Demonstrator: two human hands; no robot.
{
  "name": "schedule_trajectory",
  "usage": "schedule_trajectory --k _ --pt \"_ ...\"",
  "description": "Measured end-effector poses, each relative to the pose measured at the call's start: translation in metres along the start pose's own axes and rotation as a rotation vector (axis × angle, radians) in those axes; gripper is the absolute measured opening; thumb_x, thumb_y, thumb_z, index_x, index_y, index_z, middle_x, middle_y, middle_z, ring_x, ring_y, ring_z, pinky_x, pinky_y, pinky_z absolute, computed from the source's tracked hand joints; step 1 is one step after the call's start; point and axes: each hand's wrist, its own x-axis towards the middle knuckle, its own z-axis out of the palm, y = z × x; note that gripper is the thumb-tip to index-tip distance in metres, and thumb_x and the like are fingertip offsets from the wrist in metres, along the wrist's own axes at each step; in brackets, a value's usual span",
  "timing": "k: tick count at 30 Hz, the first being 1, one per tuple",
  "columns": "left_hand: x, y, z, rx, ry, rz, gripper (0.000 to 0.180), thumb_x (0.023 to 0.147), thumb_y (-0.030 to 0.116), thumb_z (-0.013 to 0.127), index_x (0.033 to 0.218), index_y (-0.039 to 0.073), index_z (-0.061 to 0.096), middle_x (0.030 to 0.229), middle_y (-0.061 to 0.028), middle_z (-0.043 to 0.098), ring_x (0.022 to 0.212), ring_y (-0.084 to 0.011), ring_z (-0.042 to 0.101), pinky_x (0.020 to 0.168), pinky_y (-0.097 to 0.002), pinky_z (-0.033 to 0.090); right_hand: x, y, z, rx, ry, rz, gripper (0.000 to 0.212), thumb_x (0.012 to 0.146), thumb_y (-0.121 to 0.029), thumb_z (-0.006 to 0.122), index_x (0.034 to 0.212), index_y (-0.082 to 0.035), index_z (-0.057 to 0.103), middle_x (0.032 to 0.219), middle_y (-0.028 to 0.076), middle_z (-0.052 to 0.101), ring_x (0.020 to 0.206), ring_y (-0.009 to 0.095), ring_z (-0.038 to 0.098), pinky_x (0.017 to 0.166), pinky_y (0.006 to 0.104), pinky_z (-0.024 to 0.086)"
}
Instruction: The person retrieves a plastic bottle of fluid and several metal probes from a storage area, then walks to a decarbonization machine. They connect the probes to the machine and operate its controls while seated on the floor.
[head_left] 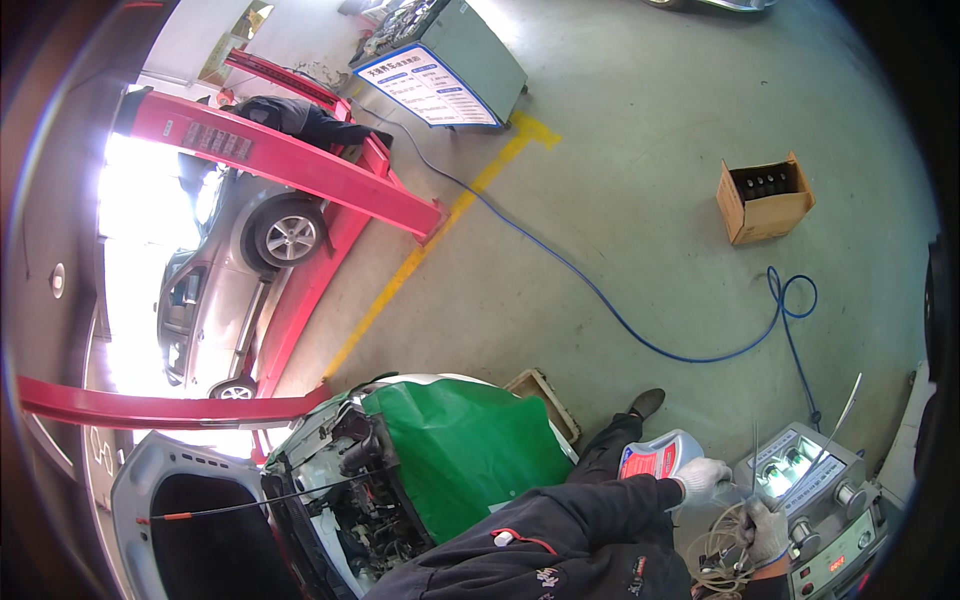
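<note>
My left hand [703, 480], in a white glove, has its fingers curled beside a plastic jug [655, 458] with a red label. The sleeve and glove cover part of the jug, and whatever the fingers hold is hidden. To the right, my right hand [766, 532], in a grey-white glove, is closed on coiled clear tubing [712, 563]. Close beyond it stands a grey bench machine [848, 488] with a lit window, round knobs and a small red display. Thin upright rods [838, 415] rise near the machine.
A green cover [460, 455] lies over the car's fender, beside the exposed engine bay [372, 515]. A blue hose [610, 300] snakes across the floor. An open cardboard box [765, 215] holds several dark bottles. Beyond a red lift post [290, 165], another person [290, 115] bends near a silver car.
</note>
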Motion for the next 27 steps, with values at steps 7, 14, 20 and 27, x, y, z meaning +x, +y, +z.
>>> schedule_trajectory --k 7,14,20,27 --pt "0.007 -0.026 -0.009 0.087 0.106 -0.068 0.034 0.099 0.035 0.070 0.120 0.011 0.081 0.113 -0.0165 0.080 0.102 -0.0363 0.078 0.090 -0.0460 0.062 -0.024 -0.010 -0.047 -1.364 -0.096 -0.910 0.034 0.095 -0.010 0.066 0.128 -0.008 0.074 0.096 0.009 0.070 0.076 0.023 0.067 0.066 0.0375 0.055" --pt "-0.007 -0.005 0.002 0.014 0.035 0.050 0.026 0.101 0.027 0.075 0.112 0.003 0.079 0.104 -0.0203 0.078 0.098 -0.0390 0.077 0.087 -0.0460 0.059 -0.079 -0.008 -0.102 -0.170 0.310 0.037 0.045 0.107 -0.034 0.067 0.128 0.004 0.076 0.080 -0.001 0.061 0.055 0.007 0.056 0.050 0.0230 0.044" --pt "-0.006 0.006 0.001 -0.051 -0.052 -0.044 0.029 0.105 0.028 0.069 0.113 0.000 0.077 0.101 -0.0201 0.078 0.096 -0.0358 0.076 0.087 -0.0424 0.057 -0.086 -0.017 -0.157 -0.244 0.528 0.021 0.043 0.114 -0.039 0.060 0.133 -0.004 0.076 0.081 -0.001 0.062 0.071 0.009 0.060 0.064 0.0284 0.052" --pt "-0.008 0.005 0.003 -0.051 -0.056 -0.065 0.029 0.106 0.028 0.069 0.111 0.000 0.078 0.102 -0.0205 0.078 0.096 -0.0347 0.076 0.087 -0.0419 0.056 -0.069 -0.012 -0.152 -0.270 0.527 -0.004 0.036 0.112 -0.036 0.064 0.121 -0.005 0.079 0.080 -0.001 0.062 0.059 0.008 0.051 0.052 0.0244 0.041"
